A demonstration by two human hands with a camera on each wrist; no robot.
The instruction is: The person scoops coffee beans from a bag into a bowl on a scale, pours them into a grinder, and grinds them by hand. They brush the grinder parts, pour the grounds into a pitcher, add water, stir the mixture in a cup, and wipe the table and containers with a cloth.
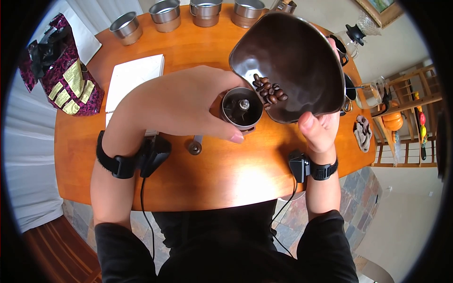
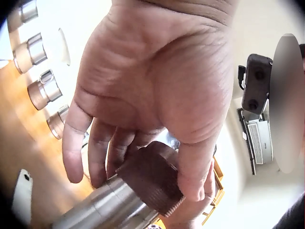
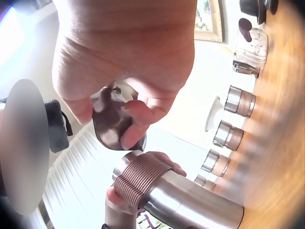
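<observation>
A dark glossy bowl (image 1: 302, 66) is tilted in my right hand (image 1: 321, 129), its thumb on the near rim; several coffee beans (image 1: 271, 92) lie by its spout-like left edge. Just left of that edge, my left hand (image 1: 188, 101) grips the top of a cylindrical grinder (image 1: 242, 108), whose open mouth shows a central shaft. In the left wrist view the thumb and fingers of the left hand (image 2: 152, 81) wrap its brown band (image 2: 150, 179) above a steel body (image 2: 109, 210). The right wrist view shows the bowl (image 3: 110, 119) above the grinder (image 3: 181, 195).
A crank handle (image 1: 194, 147) lies on the wooden table (image 1: 212, 179). White flat box (image 1: 134, 80) and a purple patterned bag (image 1: 71, 80) stand left. Several metal canisters (image 1: 165, 16) line the back edge. A cloth (image 1: 362, 134) and glassware (image 1: 373, 94) are at right.
</observation>
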